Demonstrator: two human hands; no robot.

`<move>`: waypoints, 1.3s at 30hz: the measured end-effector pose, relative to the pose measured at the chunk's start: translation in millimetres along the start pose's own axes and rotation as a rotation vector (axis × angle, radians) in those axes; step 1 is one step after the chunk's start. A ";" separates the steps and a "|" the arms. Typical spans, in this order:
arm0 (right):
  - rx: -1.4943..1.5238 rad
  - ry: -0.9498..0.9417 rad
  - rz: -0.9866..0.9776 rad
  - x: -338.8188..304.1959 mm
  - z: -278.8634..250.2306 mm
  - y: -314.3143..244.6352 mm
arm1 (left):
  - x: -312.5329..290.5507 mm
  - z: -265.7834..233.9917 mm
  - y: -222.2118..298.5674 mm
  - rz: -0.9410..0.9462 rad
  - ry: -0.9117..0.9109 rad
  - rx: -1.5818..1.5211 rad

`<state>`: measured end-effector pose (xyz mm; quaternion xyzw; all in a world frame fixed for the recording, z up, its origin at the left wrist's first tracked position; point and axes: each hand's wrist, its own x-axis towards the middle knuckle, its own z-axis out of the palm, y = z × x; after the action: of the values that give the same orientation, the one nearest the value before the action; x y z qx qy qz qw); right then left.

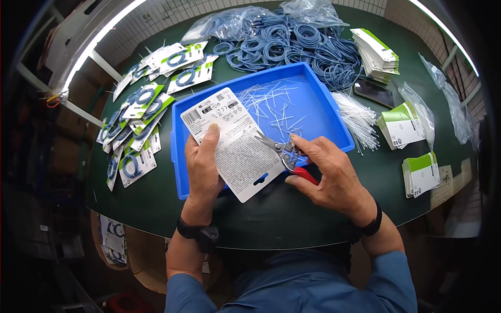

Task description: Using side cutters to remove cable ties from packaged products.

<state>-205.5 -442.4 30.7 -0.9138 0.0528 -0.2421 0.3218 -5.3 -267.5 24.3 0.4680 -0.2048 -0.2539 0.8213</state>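
A printed white card point(235, 151), over the front left of a blue tray point(310, 99), is gripped in the left hand point(205, 167); the right hand point(336, 177) grasps red-handled cutters point(286, 156), tips by the card's edge. Leftward, carded coils point(145, 101) look finished; loose coils point(292, 44) behind and stacked cards point(402, 125) rightward apparently remain.
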 end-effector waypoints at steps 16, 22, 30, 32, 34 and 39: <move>-0.281 0.061 -0.108 -1.5 9.5 -7.3 | -27.9 6.2 -18.3 0.113 -0.030 0.056; -0.384 0.093 -0.117 -4.6 20.3 -12.4 | -34.4 11.4 -28.1 0.114 0.008 0.017; -0.183 -0.024 0.009 -0.5 19.0 -15.3 | -32.7 8.8 -30.8 0.055 0.028 -0.025; -0.181 -0.032 0.019 -0.5 20.3 -15.3 | -32.6 10.7 -31.2 0.063 0.040 -0.019; -0.189 -0.033 0.043 -1.7 21.6 -15.7 | -30.8 11.7 -31.8 0.062 0.041 -0.009; -0.130 -0.049 0.116 -4.1 26.1 -8.3 | -24.8 8.1 -35.2 0.010 0.073 0.025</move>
<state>-197.2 -420.1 16.5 -0.9337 0.1136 -0.1968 0.2767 -37.4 -273.1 -5.0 0.4861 -0.1805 -0.2299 0.8236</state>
